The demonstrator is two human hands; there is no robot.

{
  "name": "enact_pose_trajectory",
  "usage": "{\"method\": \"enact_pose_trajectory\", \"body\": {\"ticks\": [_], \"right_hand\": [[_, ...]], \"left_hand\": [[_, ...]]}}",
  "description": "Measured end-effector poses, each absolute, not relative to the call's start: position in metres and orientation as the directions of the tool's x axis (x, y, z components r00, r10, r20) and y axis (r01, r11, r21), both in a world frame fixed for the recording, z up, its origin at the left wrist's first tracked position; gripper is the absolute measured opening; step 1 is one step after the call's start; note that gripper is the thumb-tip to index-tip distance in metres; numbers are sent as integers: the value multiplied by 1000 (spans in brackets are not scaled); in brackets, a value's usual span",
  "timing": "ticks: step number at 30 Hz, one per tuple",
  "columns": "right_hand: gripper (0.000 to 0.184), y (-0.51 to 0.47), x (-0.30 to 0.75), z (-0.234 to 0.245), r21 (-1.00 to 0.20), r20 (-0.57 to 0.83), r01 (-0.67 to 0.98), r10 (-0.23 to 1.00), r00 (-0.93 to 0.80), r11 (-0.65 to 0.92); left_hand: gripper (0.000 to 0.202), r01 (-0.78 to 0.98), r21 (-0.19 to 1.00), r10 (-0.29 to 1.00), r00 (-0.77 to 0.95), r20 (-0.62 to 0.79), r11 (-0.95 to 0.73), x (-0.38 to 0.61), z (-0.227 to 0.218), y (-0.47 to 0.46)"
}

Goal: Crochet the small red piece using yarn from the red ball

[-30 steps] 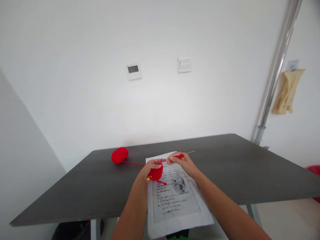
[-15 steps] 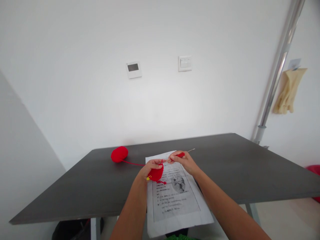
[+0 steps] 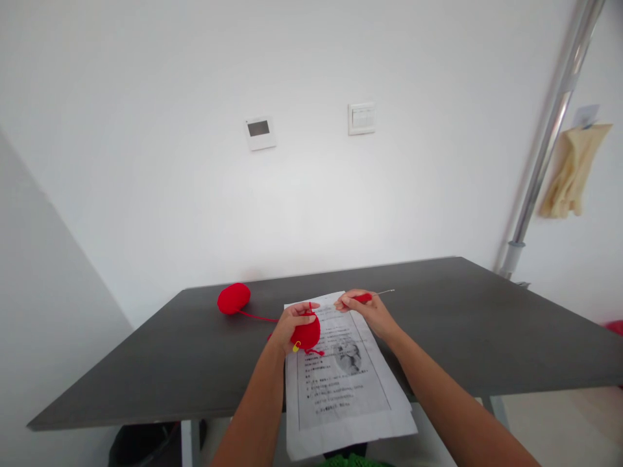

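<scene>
The red crochet piece [image 3: 307, 336] was held just over the near half of the dark desk [image 3: 146, 363], above the upper left part of a printed sheet. The desk was set against a white wall, and a metal pole [image 3: 545, 155] was seen past its far right corner, with pale gloves [image 3: 570, 172] hung beside it. The printed sheet [image 3: 341, 389] was laid across the middle of the near edge, its lower end hanging past that edge. A ball of red yarn [image 3: 234, 299] was placed close to the far edge, toward the far left corner, and a thin red strand [image 3: 257, 317] was stretched from it to the left hand. The left hand [image 3: 291, 321] was closed on the crochet piece, pinched at its top between thumb and fingers. The right hand [image 3: 368, 310] was kept a little apart, over the sheet's far end, and was closed on a red-handled crochet hook [image 3: 370, 296], whose bare metal end was pointed toward the right edge. A small yellow marker [image 3: 296, 347] was seen at the lower left of the piece.
</scene>
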State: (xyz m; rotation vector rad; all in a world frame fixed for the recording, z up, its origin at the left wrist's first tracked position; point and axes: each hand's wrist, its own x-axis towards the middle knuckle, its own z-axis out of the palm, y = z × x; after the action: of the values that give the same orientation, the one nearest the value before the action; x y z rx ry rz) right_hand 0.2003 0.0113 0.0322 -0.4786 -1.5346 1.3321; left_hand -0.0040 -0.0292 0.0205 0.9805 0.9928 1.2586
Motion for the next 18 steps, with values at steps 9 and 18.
{"method": "enact_pose_trajectory", "body": {"ticks": [9, 18], "right_hand": [[27, 10, 188, 38, -912, 410, -219, 771, -488, 346], [36, 19, 174, 53, -864, 474, -67, 763, -440, 498]], "left_hand": [[37, -197, 979, 999, -13, 43, -45, 0, 17, -25], [34, -141, 985, 993, -69, 93, -102, 0, 13, -21]]}}
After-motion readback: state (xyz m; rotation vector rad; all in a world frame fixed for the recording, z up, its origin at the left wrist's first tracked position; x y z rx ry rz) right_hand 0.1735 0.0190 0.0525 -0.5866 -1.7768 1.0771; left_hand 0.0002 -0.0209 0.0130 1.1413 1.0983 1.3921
